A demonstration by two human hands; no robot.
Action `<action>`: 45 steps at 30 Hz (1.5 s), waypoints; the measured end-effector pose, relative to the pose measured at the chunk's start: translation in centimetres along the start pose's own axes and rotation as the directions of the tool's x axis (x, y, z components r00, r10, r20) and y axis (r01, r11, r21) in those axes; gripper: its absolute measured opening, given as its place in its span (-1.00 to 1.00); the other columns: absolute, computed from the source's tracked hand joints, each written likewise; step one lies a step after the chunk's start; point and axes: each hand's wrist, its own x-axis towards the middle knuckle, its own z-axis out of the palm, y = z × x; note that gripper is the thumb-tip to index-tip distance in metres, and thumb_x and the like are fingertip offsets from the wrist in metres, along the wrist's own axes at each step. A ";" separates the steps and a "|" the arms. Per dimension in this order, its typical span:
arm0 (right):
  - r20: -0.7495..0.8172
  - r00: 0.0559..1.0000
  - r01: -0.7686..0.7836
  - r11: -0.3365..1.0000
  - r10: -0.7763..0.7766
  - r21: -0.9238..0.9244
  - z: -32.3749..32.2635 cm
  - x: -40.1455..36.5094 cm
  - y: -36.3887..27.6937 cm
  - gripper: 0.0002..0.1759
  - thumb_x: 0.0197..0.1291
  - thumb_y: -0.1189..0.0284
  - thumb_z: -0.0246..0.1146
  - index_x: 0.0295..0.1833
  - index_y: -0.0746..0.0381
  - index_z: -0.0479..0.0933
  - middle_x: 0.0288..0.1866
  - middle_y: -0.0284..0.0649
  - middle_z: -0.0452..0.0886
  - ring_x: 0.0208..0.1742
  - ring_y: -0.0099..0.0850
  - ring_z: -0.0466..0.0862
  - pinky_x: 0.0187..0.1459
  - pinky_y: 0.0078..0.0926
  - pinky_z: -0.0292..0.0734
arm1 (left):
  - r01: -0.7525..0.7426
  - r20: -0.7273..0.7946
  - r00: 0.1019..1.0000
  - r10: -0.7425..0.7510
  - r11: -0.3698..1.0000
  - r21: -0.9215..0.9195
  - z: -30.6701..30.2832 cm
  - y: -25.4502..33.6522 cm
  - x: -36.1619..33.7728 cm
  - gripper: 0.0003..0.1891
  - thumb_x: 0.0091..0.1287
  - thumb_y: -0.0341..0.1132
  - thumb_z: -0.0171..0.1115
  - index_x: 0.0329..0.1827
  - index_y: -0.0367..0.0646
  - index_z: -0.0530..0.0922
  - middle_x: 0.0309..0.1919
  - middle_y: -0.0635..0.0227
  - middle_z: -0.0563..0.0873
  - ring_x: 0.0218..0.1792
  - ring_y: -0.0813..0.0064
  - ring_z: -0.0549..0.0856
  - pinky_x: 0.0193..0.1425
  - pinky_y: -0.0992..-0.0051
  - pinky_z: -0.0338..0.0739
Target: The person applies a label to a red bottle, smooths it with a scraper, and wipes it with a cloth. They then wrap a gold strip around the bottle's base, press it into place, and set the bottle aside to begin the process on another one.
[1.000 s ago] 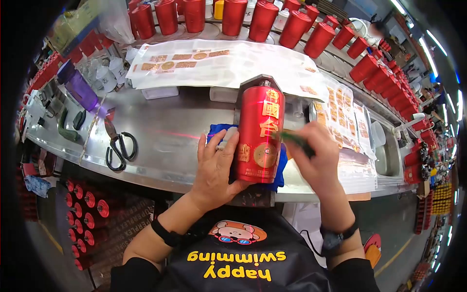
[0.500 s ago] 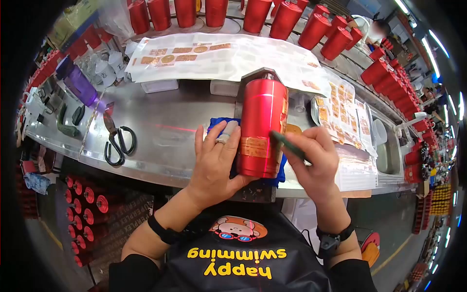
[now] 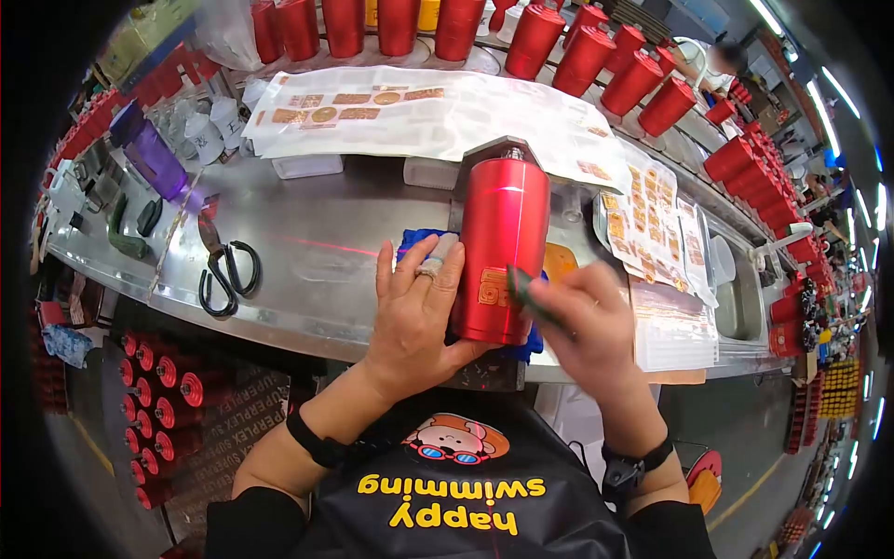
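The red metallic cylindrical bottle (image 3: 503, 242) lay on a blue cloth (image 3: 414, 240) at the near edge of the steel workbench (image 3: 317, 233). The left hand (image 3: 414, 312) clasped its left side, fingers stretched along it and thumb under the base. The right hand (image 3: 587, 326), fingers closed around a dark green stick tool (image 3: 526, 291), pressed it beside the square gold label (image 3: 492, 287). Black-handled scissors (image 3: 223, 275) lay well apart to the left.
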 end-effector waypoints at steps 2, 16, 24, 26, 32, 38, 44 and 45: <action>0.215 0.972 0.075 0.991 -0.098 0.115 -0.7 -0.4 -1.1 -0.61 -0.13 0.59 0.52 -0.09 0.19 0.69 -0.34 -0.28 0.58 -0.33 -0.35 0.59 -0.34 -0.40 0.48 | -0.005 0.027 1.000 0.004 1.000 0.016 -0.1 0.0 -0.2 -0.01 0.07 0.15 0.45 0.42 -0.42 0.31 0.02 -0.05 0.64 0.36 -0.02 0.39 0.49 -0.23 -0.13; 0.005 0.996 0.094 0.995 -0.094 0.045 0.0 0.5 -0.8 -0.55 -0.27 0.67 0.44 -0.12 0.24 0.63 -0.33 -0.20 0.53 -0.32 -0.22 0.59 -0.33 -0.33 0.50 | -0.036 -0.004 0.999 0.036 0.995 0.091 -0.4 0.7 0.6 -0.05 0.04 0.11 0.46 0.39 -0.40 0.37 0.06 -0.05 0.63 0.35 -0.01 0.42 0.52 -0.25 -0.16; -0.131 0.955 -0.276 0.959 0.266 -0.069 0.5 -0.4 -0.8 -0.70 -0.01 0.64 0.45 -0.11 0.29 0.61 -0.35 -0.15 0.54 -0.38 -0.24 0.62 -0.36 -0.31 0.52 | -0.082 0.024 0.997 0.080 0.984 0.155 -1.2 1.4 1.5 -0.06 -0.01 0.10 0.47 0.34 -0.43 0.40 0.08 -0.09 0.62 0.34 0.00 0.43 0.50 -0.29 -0.15; -0.055 0.998 -0.030 0.980 0.019 -0.197 1.8 -0.5 -1.2 -0.67 -0.08 0.62 0.45 -0.14 0.26 0.58 -0.34 -0.16 0.52 -0.35 -0.20 0.62 -0.34 -0.26 0.53 | -0.088 0.021 0.996 0.086 0.982 0.165 -1.2 1.4 1.5 -0.04 -0.01 0.10 0.49 0.35 -0.42 0.39 0.07 -0.09 0.63 0.34 0.00 0.43 0.50 -0.29 -0.14; 0.099 0.976 -0.209 0.957 0.193 0.199 -0.5 -0.4 -1.3 -0.73 0.14 0.49 0.40 -0.06 0.27 0.54 -0.29 -0.11 0.54 -0.29 -0.15 0.63 -0.29 -0.33 0.52 | -0.017 0.026 1.000 0.018 0.998 -0.058 0.8 -1.2 0.0 0.01 0.05 0.12 0.48 0.44 -0.40 0.28 0.19 -0.05 0.57 0.36 -0.06 0.39 0.49 -0.25 -0.05; -0.297 0.885 -0.421 0.890 0.359 -0.178 -6.5 -8.9 5.3 -0.64 0.30 0.65 0.15 0.21 0.28 0.53 0.21 -0.07 0.61 0.19 -0.30 0.63 0.14 -0.46 0.52 | 0.017 0.087 0.996 -0.007 0.994 -0.112 1.4 -0.6 -0.8 0.03 0.24 0.17 0.34 0.54 -0.39 0.08 0.44 -0.11 0.29 0.46 -0.17 0.19 0.53 0.00 0.04; -0.097 0.762 -0.576 0.601 0.640 -0.554 -11.9 -18.6 7.6 -0.70 0.20 0.68 0.16 0.01 0.26 0.65 0.29 0.02 0.54 0.27 -0.02 0.54 0.27 -0.22 0.47 | 0.075 0.093 0.994 -0.054 0.967 -0.243 2.9 -1.1 -1.9 -0.02 0.33 0.16 0.25 0.55 -0.41 0.04 0.48 -0.10 0.26 0.49 -0.09 0.20 0.55 0.05 0.02; -0.081 0.748 -0.591 0.605 0.659 -0.534 -11.6 -19.0 7.0 -0.70 0.20 0.67 0.17 0.01 0.26 0.65 0.28 0.02 0.55 0.26 -0.02 0.54 0.27 -0.22 0.47 | 0.075 0.090 0.994 -0.055 0.970 -0.233 3.0 -1.3 -2.3 -0.04 0.35 0.14 0.23 0.55 -0.42 0.05 0.50 -0.11 0.24 0.51 -0.11 0.20 0.56 0.06 0.01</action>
